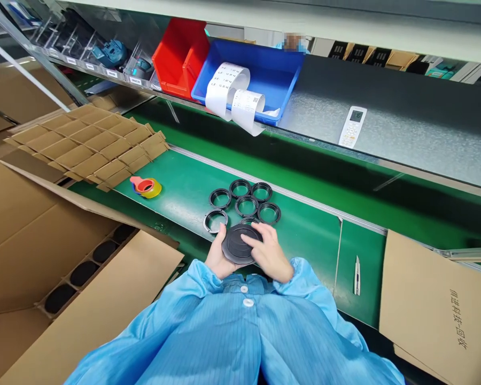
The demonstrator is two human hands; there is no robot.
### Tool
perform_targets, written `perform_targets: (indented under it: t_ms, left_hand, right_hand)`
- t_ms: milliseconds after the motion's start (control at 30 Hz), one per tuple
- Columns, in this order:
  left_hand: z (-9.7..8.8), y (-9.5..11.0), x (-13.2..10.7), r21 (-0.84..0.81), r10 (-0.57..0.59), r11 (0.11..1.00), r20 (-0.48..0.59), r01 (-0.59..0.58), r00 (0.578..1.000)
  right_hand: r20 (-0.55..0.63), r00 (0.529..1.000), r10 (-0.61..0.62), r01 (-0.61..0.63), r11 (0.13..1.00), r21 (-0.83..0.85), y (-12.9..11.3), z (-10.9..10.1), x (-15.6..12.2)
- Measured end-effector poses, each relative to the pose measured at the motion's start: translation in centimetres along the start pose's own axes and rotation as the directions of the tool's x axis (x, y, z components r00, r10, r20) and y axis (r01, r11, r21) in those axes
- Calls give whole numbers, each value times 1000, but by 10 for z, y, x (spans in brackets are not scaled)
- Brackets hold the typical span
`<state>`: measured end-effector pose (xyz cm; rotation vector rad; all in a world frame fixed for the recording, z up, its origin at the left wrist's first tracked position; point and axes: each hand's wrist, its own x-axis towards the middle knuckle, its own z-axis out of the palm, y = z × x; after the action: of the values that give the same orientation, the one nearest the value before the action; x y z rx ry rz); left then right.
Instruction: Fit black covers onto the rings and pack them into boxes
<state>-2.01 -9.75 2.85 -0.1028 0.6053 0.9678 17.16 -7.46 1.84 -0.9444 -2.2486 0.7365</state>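
Observation:
A round black disc-shaped part (pixel 240 247) is held close to my chest, above the near edge of the green bench. My left hand (pixel 219 253) grips it from the left side, thumb on the rim. My right hand (pixel 272 253) lies over its right side, with fingers extended onto the top face; whether it also grips the rim is hidden. Just beyond the disc, several black rings (pixel 247 206) lie on the bench in a loose cluster. The closest ring is partly covered by the disc and my right hand.
On the left are an open carton (pixel 28 230) with black round parts, a cardboard divider (pixel 92 141) and tape rolls (pixel 152 188). A utility knife (pixel 357 275) and cardboard (pixel 433 310) lie right. The shelf holds a red bin (pixel 180 59), blue bin (pixel 272 72) and remote control (pixel 353 126).

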Motion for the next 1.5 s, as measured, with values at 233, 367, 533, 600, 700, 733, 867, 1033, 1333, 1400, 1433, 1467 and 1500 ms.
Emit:
perform_targets:
  t_ms: [233,367,533,600,700,733,867,1033,1333,1400,1433,1467,1500]
  left_hand:
    - [-14,-4,18,107,-83,989,-176,102,981]
    - [-8,8,21,187,-71,975,-256,122,964]
    - [-21,47,13,261,8,961,-371,96,928]
    - [-35,60,9,241,1,966,-366,94,931]
    - [-60,74,2,209,-16,970,-446,122,895]
    - [-68,78,1,203,-19,971,-472,129,882]
    - [-94,91,-5,176,-20,976,-518,129,855]
    - [-102,104,-3,151,-26,980,-553,131,833]
    - [-88,101,13,241,-43,944,-588,226,807]
    - [-83,98,19,310,-23,915,-601,259,799]
    - [-80,96,23,349,-17,895,-596,278,803]
    - [-76,93,27,391,-15,871,-584,297,812]
    - [-73,90,30,433,-16,845,-566,314,824]
  right_hand:
    - [354,926,131,-138,990,-5,11,39,-3]
    - [388,889,242,-294,953,80,38,59,23]
    - [-232,796,559,-603,764,-227,119,57,68]
    - [-309,754,580,-656,684,-318,152,57,78]
    - [-216,761,611,-637,640,-430,183,66,80]
    - [-196,757,624,-633,625,-457,189,70,77]
    - [-222,746,628,-634,566,-526,193,76,61]
    - [-331,787,520,-603,537,-590,194,65,59]
    - [-311,668,677,-698,425,-576,197,86,71]
    - [-286,643,710,-721,436,-539,193,81,72]
    - [-274,620,735,-742,435,-511,191,76,71]
    - [-258,588,766,-768,429,-476,189,71,68]
    - [-235,554,799,-793,421,-440,186,66,63]
